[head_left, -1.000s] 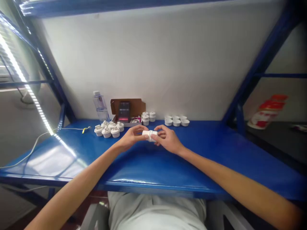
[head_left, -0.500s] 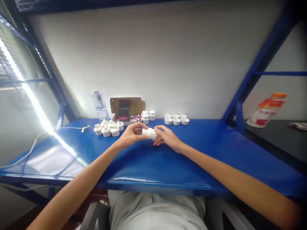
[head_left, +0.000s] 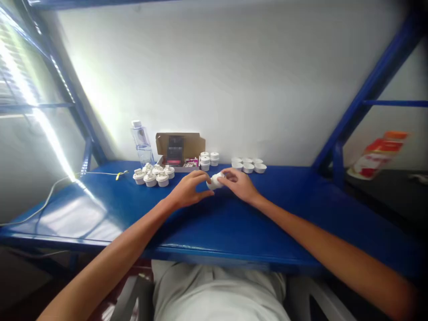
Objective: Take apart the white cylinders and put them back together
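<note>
"What is the right hand (head_left: 241, 185) doing?"

"It pinches a small white piece (head_left: 216, 180) between its thumb and fingers. The left hand (head_left: 189, 189) is spread, with its thumb and pointing finger wide apart at the other end of the piece. I can't tell if that finger touches it."

"Where is the white piece?"

"It is between the two hands, over the middle part of the blue table (head_left: 234, 232), closer to the far edge than the near edge. It tips a bit, with its right end higher."

"What is by the far edge?"

"Six little white cups (head_left: 248, 166) sit there in two rows of three, to the right of the piece. Some white round pots (head_left: 205, 162) are bunched to the left of those cups. Just beside the pots is an open box (head_left: 197, 139) with its lid up, and a dark flat thing (head_left: 175, 150) leans in it."

"And toward the left edge?"

"A clear bottle (head_left: 143, 145) stands near the box. In front are white pots with bumpy tops (head_left: 150, 179), all close together. A pale cord (head_left: 103, 173) with a yellow tag (head_left: 118, 176) lies nearer the left edge."
</note>
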The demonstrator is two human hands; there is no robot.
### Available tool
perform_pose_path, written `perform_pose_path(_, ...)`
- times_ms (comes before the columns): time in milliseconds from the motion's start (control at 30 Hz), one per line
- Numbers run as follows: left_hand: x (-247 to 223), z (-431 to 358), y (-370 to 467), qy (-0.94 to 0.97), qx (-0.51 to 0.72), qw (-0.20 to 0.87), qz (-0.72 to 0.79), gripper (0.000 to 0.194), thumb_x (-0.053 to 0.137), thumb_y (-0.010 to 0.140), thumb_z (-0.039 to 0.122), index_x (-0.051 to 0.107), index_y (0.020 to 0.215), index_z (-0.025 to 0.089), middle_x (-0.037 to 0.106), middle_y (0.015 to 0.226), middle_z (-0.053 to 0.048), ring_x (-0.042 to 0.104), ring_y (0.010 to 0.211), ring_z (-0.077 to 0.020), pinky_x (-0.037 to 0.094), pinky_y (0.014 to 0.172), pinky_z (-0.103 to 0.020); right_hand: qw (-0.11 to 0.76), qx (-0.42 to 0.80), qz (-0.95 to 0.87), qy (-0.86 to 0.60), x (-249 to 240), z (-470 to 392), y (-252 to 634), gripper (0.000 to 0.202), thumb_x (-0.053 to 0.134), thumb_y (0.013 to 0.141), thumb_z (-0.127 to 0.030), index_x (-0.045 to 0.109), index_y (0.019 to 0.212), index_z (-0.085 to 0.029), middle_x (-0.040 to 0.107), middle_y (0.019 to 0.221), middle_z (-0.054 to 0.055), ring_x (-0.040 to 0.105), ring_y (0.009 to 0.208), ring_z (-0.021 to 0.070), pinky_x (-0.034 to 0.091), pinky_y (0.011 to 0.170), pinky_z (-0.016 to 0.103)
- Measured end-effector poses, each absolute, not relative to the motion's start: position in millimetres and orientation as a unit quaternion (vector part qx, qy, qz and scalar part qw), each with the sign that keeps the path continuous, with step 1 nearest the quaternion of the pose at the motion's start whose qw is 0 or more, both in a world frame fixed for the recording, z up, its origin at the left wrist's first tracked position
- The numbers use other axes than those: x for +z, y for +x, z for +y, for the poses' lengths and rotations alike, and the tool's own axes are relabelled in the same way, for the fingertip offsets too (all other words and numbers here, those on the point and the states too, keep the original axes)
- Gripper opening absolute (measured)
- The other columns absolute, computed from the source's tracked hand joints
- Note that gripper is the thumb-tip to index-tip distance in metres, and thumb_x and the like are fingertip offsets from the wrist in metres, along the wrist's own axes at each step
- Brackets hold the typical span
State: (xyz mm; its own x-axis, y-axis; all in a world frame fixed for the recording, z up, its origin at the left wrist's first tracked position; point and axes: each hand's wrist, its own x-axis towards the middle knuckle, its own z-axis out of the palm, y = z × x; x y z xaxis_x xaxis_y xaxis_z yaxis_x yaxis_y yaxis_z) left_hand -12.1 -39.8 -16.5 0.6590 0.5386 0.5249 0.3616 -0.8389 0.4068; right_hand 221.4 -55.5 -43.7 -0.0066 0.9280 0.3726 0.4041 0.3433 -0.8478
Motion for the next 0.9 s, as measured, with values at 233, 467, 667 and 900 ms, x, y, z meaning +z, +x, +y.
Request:
perform_pose_path(233,-1.6,-22.6,-36.5,0.865,0.317,-0.019,0.388,0.021,0.058,0.09,0.037,0.069,0.098,0.02,0.066,0.108,-0.011,0.062,0.104,-0.029,0.047,0.093,-0.041,0.415,0.07,-0.695,-0.583,-42.2,5.3,236.7,0.027,0.071,0.079,-0.041,0.064,0.094,-0.019,0.073,0.094,0.007,0.068,0.087,0.0232,0.052,0.082,0.036)
perform_pose_path(467,7.2,-3.1,-74.9,0.788,0.247,-0.128,0.549,0.024,0.057,0.087,0.035,0.069,0.101,0.019,0.068,0.104,-0.013,0.063,0.101,-0.0324,0.048,0.084,-0.042,0.376,0.084,-0.698,-0.603,-38.5,52.2,234.7,0.053,0.073,0.081,-0.042,0.056,0.122,-0.013,0.069,0.119,0.017,0.068,0.102,0.0265,0.051,0.086,0.035)
perform_pose_path(667,8.4,1.9,-92.3,0.8,0.169,-0.116,0.563,0.029,0.064,0.079,0.036,0.07,0.103,0.02,0.071,0.101,-0.013,0.064,0.1,-0.0343,0.048,0.086,-0.042,0.25,-0.023,-0.718,-0.649,-49.7,17.6,257.9,0.063,0.067,0.082,-0.025,0.046,0.14,-0.013,0.063,0.132,0.024,0.057,0.123,0.0396,0.042,0.102,0.05)
perform_pose_path(900,6.8,5.4,-88.4,0.863,0.206,-0.003,0.461,0.025,0.066,0.075,0.027,0.073,0.097,0.021,0.072,0.104,-0.011,0.064,0.101,-0.0313,0.049,0.088,-0.04,0.236,0.036,-0.799,-0.552,-41.7,-28.7,259.0,0.051,0.059,0.082,-0.014,0.056,0.133,-0.02,0.072,0.105,0.009,0.067,0.101,0.0296,0.049,0.089,0.04)
